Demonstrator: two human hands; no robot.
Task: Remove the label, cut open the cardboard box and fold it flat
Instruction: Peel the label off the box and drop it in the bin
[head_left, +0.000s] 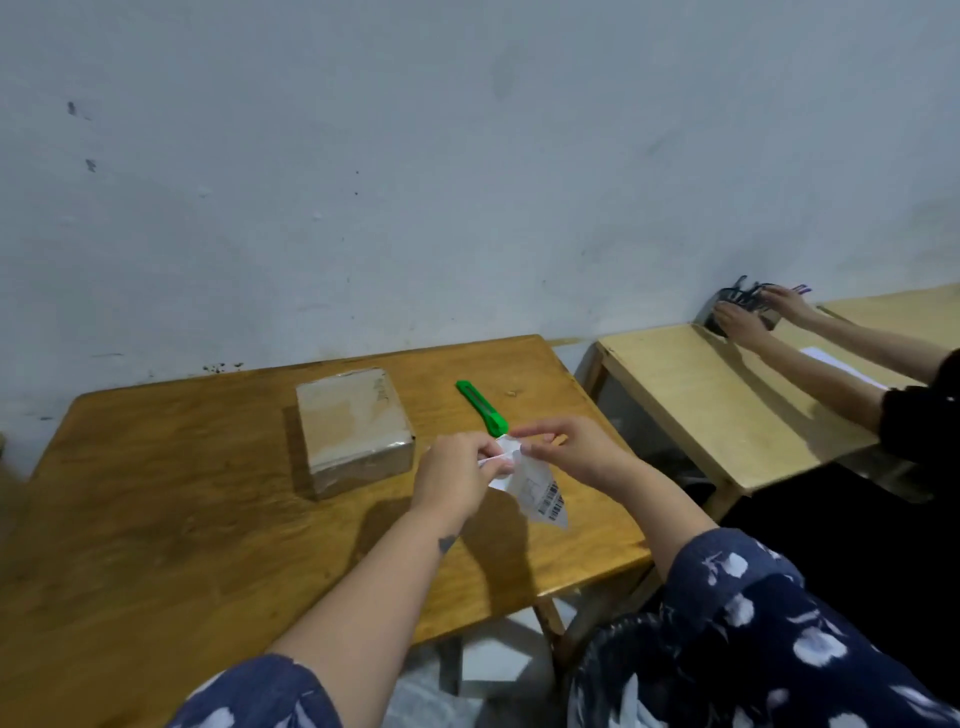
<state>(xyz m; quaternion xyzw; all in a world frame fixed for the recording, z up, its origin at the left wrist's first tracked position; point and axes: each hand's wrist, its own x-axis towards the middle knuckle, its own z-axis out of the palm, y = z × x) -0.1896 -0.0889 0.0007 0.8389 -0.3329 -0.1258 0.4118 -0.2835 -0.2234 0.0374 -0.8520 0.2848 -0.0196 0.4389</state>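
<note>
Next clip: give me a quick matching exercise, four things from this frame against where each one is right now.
Things:
1. label
2. box
3. knife
4. left hand

Places:
A. lying on the table, right of the box, untouched
B. sitting closed on the table, left of both hands
C. held off the table between both hands
D. pinching the label's left side, opposite the right hand

Pairs: 1-C, 2-B, 3-A, 4-D
</note>
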